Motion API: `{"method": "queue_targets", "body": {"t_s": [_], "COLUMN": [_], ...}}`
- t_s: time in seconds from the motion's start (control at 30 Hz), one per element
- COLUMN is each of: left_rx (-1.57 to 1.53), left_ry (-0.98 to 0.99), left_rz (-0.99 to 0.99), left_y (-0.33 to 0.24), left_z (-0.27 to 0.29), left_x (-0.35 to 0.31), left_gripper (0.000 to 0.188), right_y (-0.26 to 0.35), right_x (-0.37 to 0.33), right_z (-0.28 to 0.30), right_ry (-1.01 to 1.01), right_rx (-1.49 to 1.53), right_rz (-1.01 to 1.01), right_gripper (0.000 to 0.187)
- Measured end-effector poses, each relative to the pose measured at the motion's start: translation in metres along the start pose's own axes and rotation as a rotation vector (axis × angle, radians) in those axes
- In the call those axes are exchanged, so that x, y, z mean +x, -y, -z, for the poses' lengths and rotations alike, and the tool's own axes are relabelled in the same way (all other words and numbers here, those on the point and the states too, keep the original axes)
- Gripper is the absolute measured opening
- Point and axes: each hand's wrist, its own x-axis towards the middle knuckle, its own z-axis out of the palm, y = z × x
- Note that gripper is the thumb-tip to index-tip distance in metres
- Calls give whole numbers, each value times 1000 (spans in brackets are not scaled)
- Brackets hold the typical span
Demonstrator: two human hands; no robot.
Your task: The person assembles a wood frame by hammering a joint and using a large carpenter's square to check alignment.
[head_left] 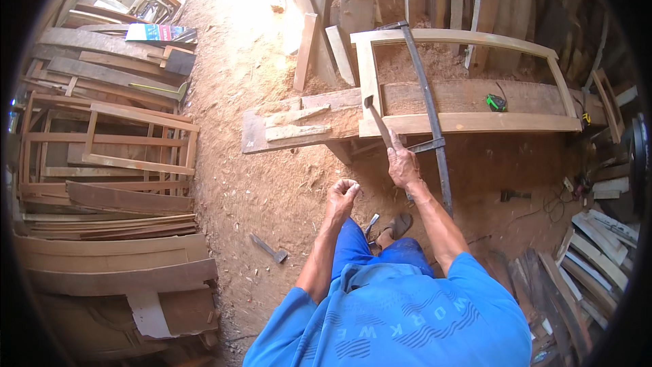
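Note:
My right hand [404, 164] grips the wooden handle of a hammer [377, 119]; its small dark head is over the near left corner of a pale wooden frame [475, 122]. My left hand [343, 197] is closed, fingertips pressed together, in front of my body and apart from the frame. Whatever it may hold is too small to make out. A long dark metal bar clamp [424, 88] spans the frame's left part. The frame lies on a thick plank bench [448, 97], where a green tape measure [496, 102] rests inside the frame's opening.
Wood offcuts [299, 132] lie on the bench's left end. A tool with a metal head [272, 249] and what looks like a chisel [371, 223] are on the sawdust-covered floor [238, 177]. Stacked boards and frames [136, 136] line the left; upright planks [502, 10] stand behind the bench.

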Motion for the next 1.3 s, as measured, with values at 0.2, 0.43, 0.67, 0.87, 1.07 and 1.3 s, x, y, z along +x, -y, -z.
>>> {"method": "queue_targets", "body": {"t_s": [0.2,0.43,0.67,0.87,1.07,1.3], "left_rx": [106,607,562,585,533,558], "left_ry": [-28,4,130,166,53,31], "left_rz": [-132,-368,-399,-424,-417,-492], "left_y": [-12,-32,-14,5,10,10], "left_z": [10,-18,-39,-39,-46,-52], "left_x": [80,195,250,260,252,251], "left_gripper": [8,10,14,10,10,10], "right_y": [-22,6,36,41,43,27], "right_x": [10,-31,-30,-26,-22,-18], "right_z": [-8,19,6,3,8,13], "right_ry": [77,-132,-214,-194,-186,-151], "right_rx": [149,423,538,563,560,329], "right_rz": [-207,-392,-437,-420,-421,-303], "right_gripper": [47,64,64,63,65,62]}}
